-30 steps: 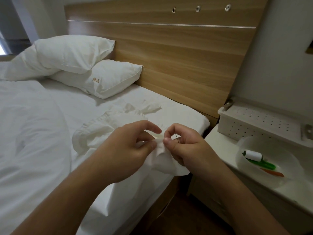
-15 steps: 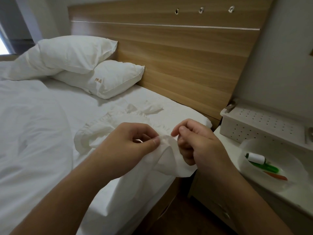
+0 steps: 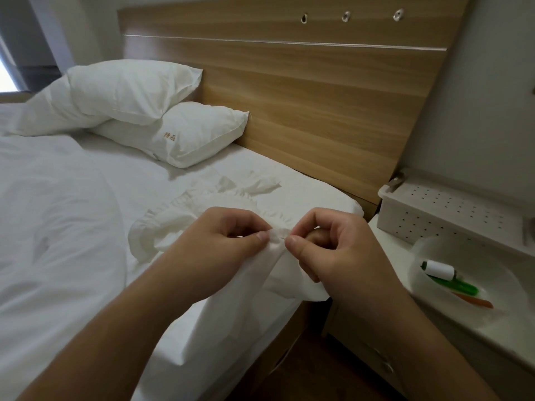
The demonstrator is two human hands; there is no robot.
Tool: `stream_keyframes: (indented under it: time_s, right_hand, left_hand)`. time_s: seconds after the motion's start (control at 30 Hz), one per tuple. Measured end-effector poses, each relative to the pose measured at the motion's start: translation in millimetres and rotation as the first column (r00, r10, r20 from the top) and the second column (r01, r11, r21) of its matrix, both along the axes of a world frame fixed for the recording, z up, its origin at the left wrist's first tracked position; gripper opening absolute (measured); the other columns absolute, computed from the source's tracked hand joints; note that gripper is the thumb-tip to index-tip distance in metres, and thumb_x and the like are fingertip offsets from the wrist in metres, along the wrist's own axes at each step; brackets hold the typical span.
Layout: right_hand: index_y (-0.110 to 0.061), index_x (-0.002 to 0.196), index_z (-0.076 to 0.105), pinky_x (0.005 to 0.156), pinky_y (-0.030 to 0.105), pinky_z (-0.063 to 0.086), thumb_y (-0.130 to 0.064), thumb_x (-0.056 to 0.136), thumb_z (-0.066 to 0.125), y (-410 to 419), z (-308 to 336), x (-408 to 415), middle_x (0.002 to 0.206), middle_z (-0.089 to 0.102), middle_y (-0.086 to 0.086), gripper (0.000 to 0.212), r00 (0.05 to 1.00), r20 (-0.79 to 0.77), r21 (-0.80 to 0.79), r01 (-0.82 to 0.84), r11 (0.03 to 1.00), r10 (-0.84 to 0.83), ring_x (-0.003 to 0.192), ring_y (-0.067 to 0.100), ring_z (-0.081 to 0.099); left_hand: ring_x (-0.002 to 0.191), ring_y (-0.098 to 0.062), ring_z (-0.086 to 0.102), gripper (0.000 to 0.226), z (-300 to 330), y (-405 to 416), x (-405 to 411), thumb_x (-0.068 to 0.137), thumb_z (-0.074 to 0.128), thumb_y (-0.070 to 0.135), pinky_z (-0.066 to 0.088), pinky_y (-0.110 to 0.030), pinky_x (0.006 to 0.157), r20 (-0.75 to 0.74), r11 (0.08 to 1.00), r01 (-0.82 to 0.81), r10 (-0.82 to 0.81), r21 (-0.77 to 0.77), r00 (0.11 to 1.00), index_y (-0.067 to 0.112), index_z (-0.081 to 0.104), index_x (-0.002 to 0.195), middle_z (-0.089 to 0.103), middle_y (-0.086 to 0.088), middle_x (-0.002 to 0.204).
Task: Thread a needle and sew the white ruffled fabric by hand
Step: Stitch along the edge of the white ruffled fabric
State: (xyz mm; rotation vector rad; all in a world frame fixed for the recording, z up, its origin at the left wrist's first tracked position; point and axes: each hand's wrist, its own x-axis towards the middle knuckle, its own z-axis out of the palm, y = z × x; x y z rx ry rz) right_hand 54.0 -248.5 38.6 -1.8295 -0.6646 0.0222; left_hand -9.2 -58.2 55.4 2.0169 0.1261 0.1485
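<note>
Two bare hands meet at the frame's centre over the white ruffled fabric [image 3: 185,224], which trails from the bed's edge. The left hand [image 3: 220,250] pinches a fold. A second ago the fold hung looser; now it is pulled taut. The right hand [image 3: 327,250] pinches beside it, apparently pushing the thin needle [image 3: 283,234] through: stitching underway.

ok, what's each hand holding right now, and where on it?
Left hand pinches the white ruffled fabric at its near edge. Right hand pinches that same edge just beside it; a needle there can't be made out.
</note>
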Motion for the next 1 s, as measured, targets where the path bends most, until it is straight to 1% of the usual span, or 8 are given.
stream_keyframes:
  time_s: [0.13,0.33,0.47,0.57,0.67,0.8,0.9,1.0]
  right_hand:
    - [-0.019,0.083,0.071,0.054,0.033,0.050,-0.020,0.091,0.076,0.5,-2.4,0.2,0.057,0.064,0.003,0.010,0.999,0.034,-0.030,0.006,1.000,-0.005,0.051,0.015,0.057]
    - [-0.019,0.083,0.070,0.059,0.046,0.055,-0.020,0.091,0.076,3.5,-2.9,-0.1,0.058,0.065,0.005,0.010,0.999,0.042,-0.036,0.033,0.999,-0.031,0.057,0.025,0.062]
    - [-0.019,0.083,0.070,0.054,0.029,0.051,-0.020,0.092,0.076,3.1,-4.8,0.7,0.056,0.064,0.004,0.010,0.998,0.045,-0.051,0.034,0.998,-0.031,0.051,0.012,0.057]
    - [-0.021,0.086,0.069,0.053,0.029,0.049,-0.020,0.092,0.075,2.5,-5.5,0.9,0.056,0.063,0.006,0.009,0.999,0.043,-0.056,0.033,0.998,-0.031,0.049,0.014,0.055]
    - [-0.029,0.103,0.066,0.053,0.038,0.049,-0.020,0.095,0.072,1.9,-3.1,-0.8,0.058,0.063,0.012,0.013,1.000,-0.021,-0.037,-0.016,0.999,0.016,0.052,0.027,0.056]
    - [-0.031,0.129,0.061,0.051,0.020,0.045,-0.010,0.099,0.064,0.2,0.3,-1.1,0.052,0.060,0.003,0.037,0.984,-0.132,-0.005,-0.118,0.993,0.116,0.047,0.011,0.053]
    - [-0.028,0.130,0.063,0.051,0.017,0.043,-0.008,0.100,0.061,-0.9,1.7,1.1,0.050,0.057,0.002,0.037,0.973,-0.170,-0.021,-0.159,0.987,0.154,0.045,0.009,0.051]
    - [-0.023,0.118,0.069,0.051,0.018,0.043,-0.008,0.100,0.059,-0.8,2.5,1.5,0.050,0.057,0.004,0.025,0.966,-0.197,-0.031,-0.175,0.984,0.166,0.045,0.010,0.050]
  left_hand:
    - [0.092,-0.019,0.078,0.022,-1.2,0.5,0.7,0.101,0.068,0.018,0.059,-0.057,0.098,0.003,1.000,0.008,-0.008,0.004,1.000,0.029,0.083,0.091,0.081,0.002,0.090]
    - [0.091,-0.023,0.078,0.022,-1.6,0.7,0.9,0.102,0.067,0.016,0.060,-0.058,0.096,0.009,1.000,0.021,-0.021,0.000,1.000,0.028,0.083,0.091,0.081,0.000,0.089]
    - [0.090,-0.021,0.078,0.020,-1.7,0.8,1.2,0.101,0.067,0.017,0.060,-0.057,0.095,0.017,0.999,0.033,-0.034,0.028,0.999,0.026,0.084,0.092,0.081,0.002,0.088]
    - [0.089,-0.017,0.077,0.020,-2.3,1.0,1.5,0.102,0.067,0.019,0.061,-0.054,0.094,0.025,0.998,0.038,-0.040,0.054,0.999,0.027,0.083,0.093,0.081,0.004,0.088]
    - [0.088,-0.016,0.076,0.019,-3.7,2.1,2.6,0.102,0.067,0.020,0.061,-0.053,0.093,0.037,0.994,0.055,-0.058,0.093,0.998,0.029,0.083,0.094,0.080,0.004,0.088]
    - [0.086,-0.020,0.075,0.021,-5.3,3.4,3.3,0.102,0.067,0.020,0.061,-0.053,0.089,0.051,0.989,0.083,-0.089,0.122,0.995,0.029,0.083,0.093,0.079,0.003,0.086]
    - [0.084,-0.022,0.074,0.021,-7.8,4.3,4.3,0.103,0.067,0.021,0.061,-0.053,0.086,0.065,0.984,0.102,-0.112,0.145,0.992,0.031,0.082,0.092,0.078,0.004,0.085]
    - [0.081,-0.021,0.072,0.020,-10.6,5.7,5.6,0.102,0.067,0.024,0.061,-0.053,0.081,0.087,0.976,0.100,-0.119,0.193,0.989,0.033,0.080,0.090,0.076,0.006,0.083]
